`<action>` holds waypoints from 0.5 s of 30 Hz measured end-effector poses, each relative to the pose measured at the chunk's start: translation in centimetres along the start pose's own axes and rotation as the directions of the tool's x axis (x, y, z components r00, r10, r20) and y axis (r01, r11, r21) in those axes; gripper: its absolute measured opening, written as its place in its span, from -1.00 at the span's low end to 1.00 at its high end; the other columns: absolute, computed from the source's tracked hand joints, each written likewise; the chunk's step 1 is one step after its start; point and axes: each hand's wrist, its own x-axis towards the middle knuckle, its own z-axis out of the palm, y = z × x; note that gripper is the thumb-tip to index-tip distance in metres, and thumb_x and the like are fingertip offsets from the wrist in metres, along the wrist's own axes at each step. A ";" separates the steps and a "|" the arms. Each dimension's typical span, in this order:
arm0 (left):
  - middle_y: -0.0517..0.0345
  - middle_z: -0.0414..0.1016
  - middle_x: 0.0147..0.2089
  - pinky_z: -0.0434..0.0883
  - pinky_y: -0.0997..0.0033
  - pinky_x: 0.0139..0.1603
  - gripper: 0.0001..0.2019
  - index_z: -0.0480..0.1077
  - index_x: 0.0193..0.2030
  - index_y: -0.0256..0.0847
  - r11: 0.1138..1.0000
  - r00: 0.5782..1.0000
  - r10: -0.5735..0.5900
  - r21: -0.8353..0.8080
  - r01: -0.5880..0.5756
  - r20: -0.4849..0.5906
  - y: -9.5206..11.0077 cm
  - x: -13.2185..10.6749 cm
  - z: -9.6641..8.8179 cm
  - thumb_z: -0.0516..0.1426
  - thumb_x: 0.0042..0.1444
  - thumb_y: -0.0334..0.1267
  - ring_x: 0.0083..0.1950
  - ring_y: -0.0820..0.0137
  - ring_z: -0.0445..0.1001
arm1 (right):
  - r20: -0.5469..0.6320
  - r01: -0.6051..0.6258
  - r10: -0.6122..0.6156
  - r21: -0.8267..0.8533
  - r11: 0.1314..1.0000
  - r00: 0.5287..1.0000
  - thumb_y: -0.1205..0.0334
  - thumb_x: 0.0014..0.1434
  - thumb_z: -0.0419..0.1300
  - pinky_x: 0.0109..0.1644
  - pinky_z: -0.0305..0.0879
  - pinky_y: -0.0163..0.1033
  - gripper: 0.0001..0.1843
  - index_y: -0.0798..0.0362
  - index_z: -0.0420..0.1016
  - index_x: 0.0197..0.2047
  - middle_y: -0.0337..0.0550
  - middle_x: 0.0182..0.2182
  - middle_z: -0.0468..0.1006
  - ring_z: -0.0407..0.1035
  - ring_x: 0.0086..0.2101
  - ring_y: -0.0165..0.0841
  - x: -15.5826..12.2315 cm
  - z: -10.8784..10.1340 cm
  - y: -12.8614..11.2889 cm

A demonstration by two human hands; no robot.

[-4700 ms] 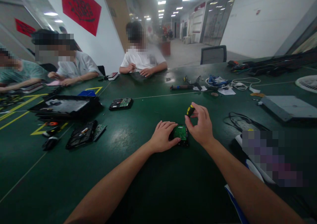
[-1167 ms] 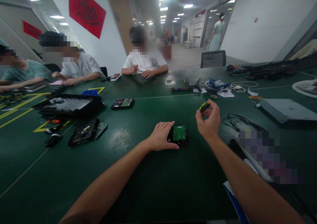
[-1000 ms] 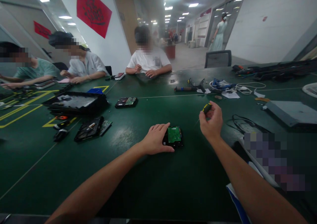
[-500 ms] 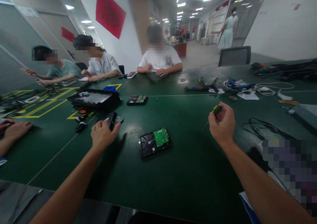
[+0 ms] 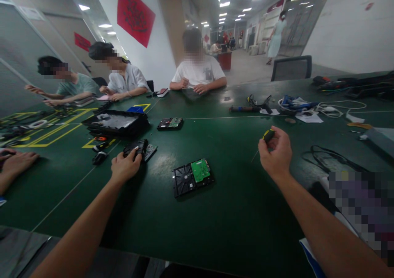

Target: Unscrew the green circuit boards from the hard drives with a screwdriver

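Observation:
My left hand (image 5: 126, 165) has its fingers and thumb closed on the near side of a black plastic case (image 5: 134, 147), at left of centre. A circuit board (image 5: 150, 151) shows at the case's right side; whether the two are joined I cannot tell. Held up at the right is a screwdriver (image 5: 269, 135) with a black and yellow handle, pinched in my right hand (image 5: 277, 155); its thin shaft points down and left, above the table. Between my hands a hard drive (image 5: 193, 177) lies flat, green board facing up, touched by neither hand.
Another hard drive (image 5: 170, 123) lies farther back, beside a black tray (image 5: 115, 124). Cables (image 5: 328, 108) and tools are at the right, with a dark cord (image 5: 326, 159) near my right forearm. Someone's hand (image 5: 21, 163) rests at far left. Several people sit around the green table (image 5: 234, 220).
My left hand has come down and closed on the black case, which shows more clearly. My right hand stays nearly still with the screwdriver. The walking person in the background has moved left.

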 end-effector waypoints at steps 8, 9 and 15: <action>-0.25 0.12 0.50 0.10 -0.19 0.43 -0.35 0.18 0.56 0.02 0.994 0.994 0.109 -0.028 -0.109 -0.004 5.8 -2.3 0.4 -0.14 0.42 0.11 0.50 -0.25 0.09 | 0.013 -0.014 0.015 -0.021 1.000 1.000 0.15 0.21 0.30 -0.05 0.55 0.04 -0.35 0.03 0.33 0.34 0.07 0.06 0.51 0.47 -0.23 -0.24 0.0 -0.1 -0.2; -0.26 0.13 0.49 0.11 -0.19 0.41 -0.35 0.17 0.57 0.02 0.991 0.991 0.130 -0.027 -0.130 0.005 6.6 -2.4 0.3 -0.13 0.41 0.11 0.49 -0.27 0.09 | 0.015 -0.021 0.021 -0.019 1.000 1.000 0.15 0.21 0.30 -0.04 0.54 0.04 -0.34 0.03 0.32 0.35 0.07 0.07 0.50 0.47 -0.23 -0.24 0.0 -0.1 -0.1; -0.32 0.24 0.40 0.08 -0.19 0.39 -0.36 0.11 0.59 -0.03 0.936 0.932 0.352 -0.003 -0.353 0.085 12.0 -3.1 -0.2 -0.17 0.45 0.06 0.50 -0.25 0.07 | 0.015 -0.029 0.029 -0.036 0.999 0.999 0.12 0.22 0.30 -0.05 0.55 0.02 -0.35 0.00 0.33 0.34 0.03 0.04 0.52 0.45 -0.27 -0.28 0.0 -0.1 0.0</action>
